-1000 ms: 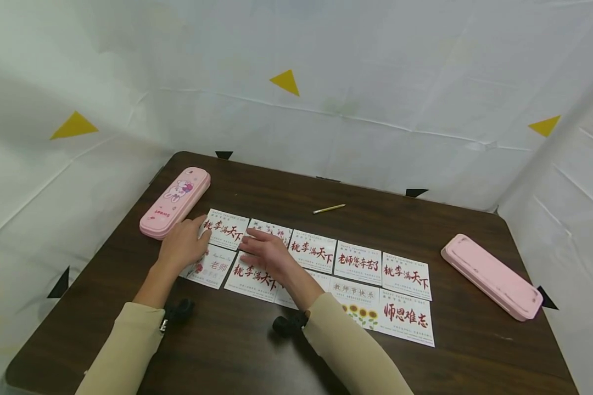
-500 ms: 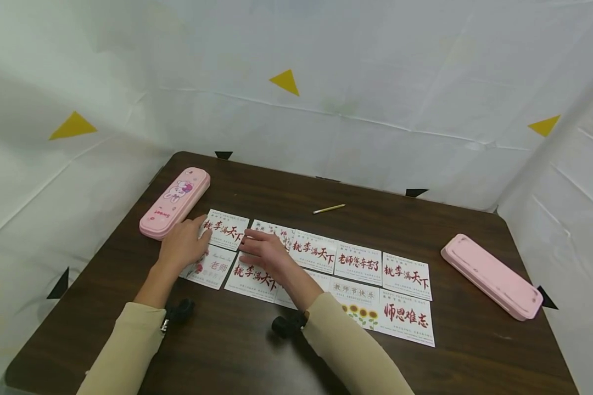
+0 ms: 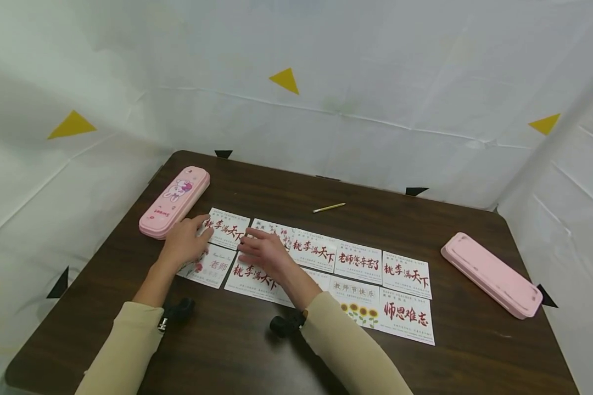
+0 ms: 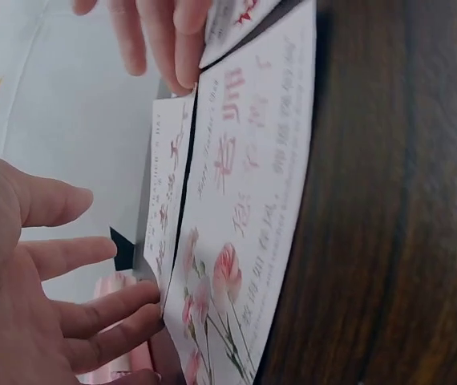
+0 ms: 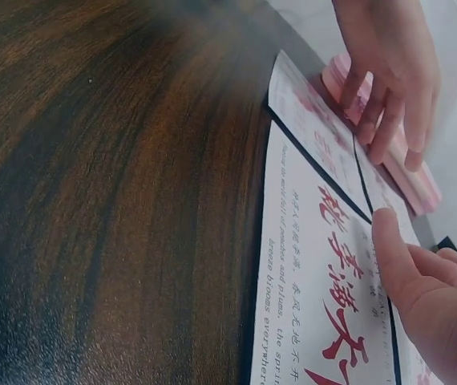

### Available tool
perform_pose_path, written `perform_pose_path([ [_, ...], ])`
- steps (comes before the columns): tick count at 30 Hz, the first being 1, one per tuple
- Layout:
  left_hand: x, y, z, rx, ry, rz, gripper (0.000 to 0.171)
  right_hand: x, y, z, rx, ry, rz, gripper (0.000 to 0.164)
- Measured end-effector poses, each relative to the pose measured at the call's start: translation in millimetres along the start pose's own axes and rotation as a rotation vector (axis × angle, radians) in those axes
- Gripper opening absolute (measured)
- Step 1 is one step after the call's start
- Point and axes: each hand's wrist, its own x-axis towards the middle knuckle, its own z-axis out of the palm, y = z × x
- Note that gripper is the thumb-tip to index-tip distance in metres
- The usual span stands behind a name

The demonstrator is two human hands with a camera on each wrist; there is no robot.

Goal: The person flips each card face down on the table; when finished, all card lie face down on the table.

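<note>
Two rows of white greeting cards with mostly red Chinese lettering lie flat on the table. My left hand (image 3: 185, 244) rests at the left end, its extended fingers at the edges of the back-row card (image 3: 224, 226) and the carnation card (image 4: 244, 192). Fingers spread and loosely bent, my right hand (image 3: 269, 255) lies over the second column. In the right wrist view its fingertips are at the seam above the red-lettered front card (image 5: 325, 257). It partly covers the flower-print card (image 3: 272, 224) behind and hides much of the third front card. Neither hand grips anything.
A pink pencil case (image 3: 174, 202) with a cartoon print stands at the left, close by my left hand. Another pink case (image 3: 491, 275) lies at the right. Behind the cards is a yellow pencil (image 3: 329, 208). White sheeting (image 3: 375, 71) surrounds the dark wooden table (image 3: 217, 345).
The second and third back-row cards have shifted slightly right, widening the gap beside the first card. Both hands have stayed nearly in place.
</note>
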Motion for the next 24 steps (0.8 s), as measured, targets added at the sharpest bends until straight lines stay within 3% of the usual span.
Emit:
perform_pose_path([
  [7,2.1,0.3,-3.8,-0.235,0.010,-0.049,0.049,0.1,0.6,0.2,0.067,-0.009,-0.016,0.051],
  [12,-0.2,4.4,-8.3,-0.351,0.041,-0.111,0.045,0.0,-1.4,1.0,0.076,-0.006,-0.021,0.051],
  [16,-3.6,7.5,-11.2,-0.393,0.095,-0.135,0.041,-0.2,-2.3,1.2,0.005,0.014,-0.048,0.048],
  [24,-6.6,14.2,-14.7,-0.504,0.174,-0.112,0.033,-1.3,-1.9,5.4,-0.245,0.120,-0.163,0.037],
])
